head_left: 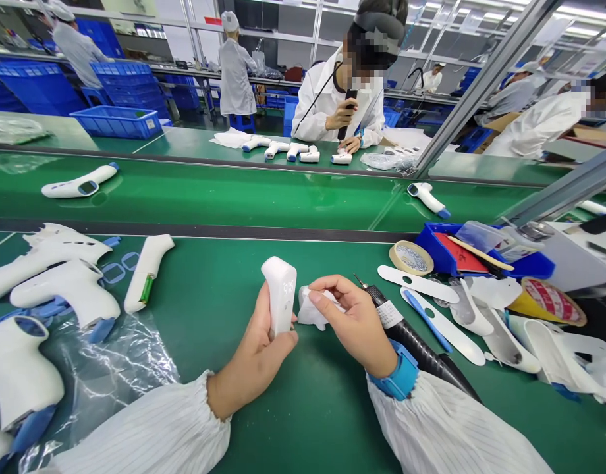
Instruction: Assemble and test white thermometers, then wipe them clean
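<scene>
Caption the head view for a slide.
Left hand holds a white handheld device; right hand pinches a crumpled white cloth or tissue above a green worktop.

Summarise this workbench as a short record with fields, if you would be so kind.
left hand: holding white device upright
right hand: pinching crumpled white material beside it
right wrist: blue band
bench left: white casings, clear plastic bag
bench right: tape roll, blue bin
opposite: co-worker holding dark tool
</scene>
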Available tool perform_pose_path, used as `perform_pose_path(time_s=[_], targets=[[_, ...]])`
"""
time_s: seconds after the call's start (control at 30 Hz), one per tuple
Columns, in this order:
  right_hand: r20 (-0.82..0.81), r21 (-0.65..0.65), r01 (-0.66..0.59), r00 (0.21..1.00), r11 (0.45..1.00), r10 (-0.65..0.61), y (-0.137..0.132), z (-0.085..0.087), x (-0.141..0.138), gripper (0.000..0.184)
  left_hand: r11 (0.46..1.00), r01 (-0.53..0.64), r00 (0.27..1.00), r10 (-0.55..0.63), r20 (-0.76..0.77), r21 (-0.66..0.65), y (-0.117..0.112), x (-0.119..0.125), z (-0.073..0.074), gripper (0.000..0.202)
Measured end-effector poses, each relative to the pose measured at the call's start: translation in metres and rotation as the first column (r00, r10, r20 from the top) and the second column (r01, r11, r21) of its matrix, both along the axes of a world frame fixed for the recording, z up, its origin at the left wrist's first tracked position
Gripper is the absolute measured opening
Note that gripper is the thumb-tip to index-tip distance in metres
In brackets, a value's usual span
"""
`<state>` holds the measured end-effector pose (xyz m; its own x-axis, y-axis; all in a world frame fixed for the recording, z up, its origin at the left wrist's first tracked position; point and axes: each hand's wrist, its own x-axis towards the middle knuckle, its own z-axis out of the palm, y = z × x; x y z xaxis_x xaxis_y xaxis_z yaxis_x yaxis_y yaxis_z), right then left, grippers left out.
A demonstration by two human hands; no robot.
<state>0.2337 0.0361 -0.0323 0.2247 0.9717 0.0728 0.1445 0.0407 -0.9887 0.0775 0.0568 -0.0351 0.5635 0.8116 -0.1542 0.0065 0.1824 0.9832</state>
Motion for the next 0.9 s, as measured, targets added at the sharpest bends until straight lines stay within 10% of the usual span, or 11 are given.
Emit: perform_pose_path(time_s=[0.9], targets=[[-0.514, -0.193, -0.204, 0.854, 0.960, 0.078, 0.003, -0.010, -0.021, 0.026, 0.998, -0.001, 0.998, -0.003, 0.067, 0.063, -0.004, 0.003, -0.008, 0.075]])
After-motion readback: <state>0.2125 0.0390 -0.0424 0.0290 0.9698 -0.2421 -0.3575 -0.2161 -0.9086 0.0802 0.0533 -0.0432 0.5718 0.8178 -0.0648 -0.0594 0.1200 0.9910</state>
